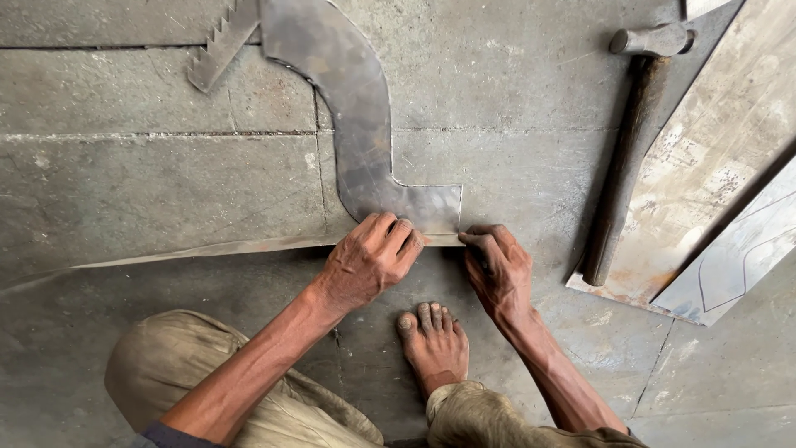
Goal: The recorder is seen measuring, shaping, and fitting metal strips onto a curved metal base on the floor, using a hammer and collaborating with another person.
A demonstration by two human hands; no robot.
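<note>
Person squats on the concrete floor, bare foot planted just below the work. Curved dark metal template, S-shaped w/ a squared foot at its lower end, lies flat on a big steel sheet that's spread over the floor; sheet's thin edge runs left to right right under the hands. Left hand sits knuckles-up, fingers curled & pressed down on the template's lower edge where it meets the sheet edge, prob. to pin it so it can't slide. Right hand at the template's lower right corner, fingertips bunched tight together against the edge; can't tell if sth small is pinched in that grip. Hammer lies well apart on the right, head up top, handle resting along a scuffed metal plate. Toothed strip lies top left, by the template's upper end
</note>
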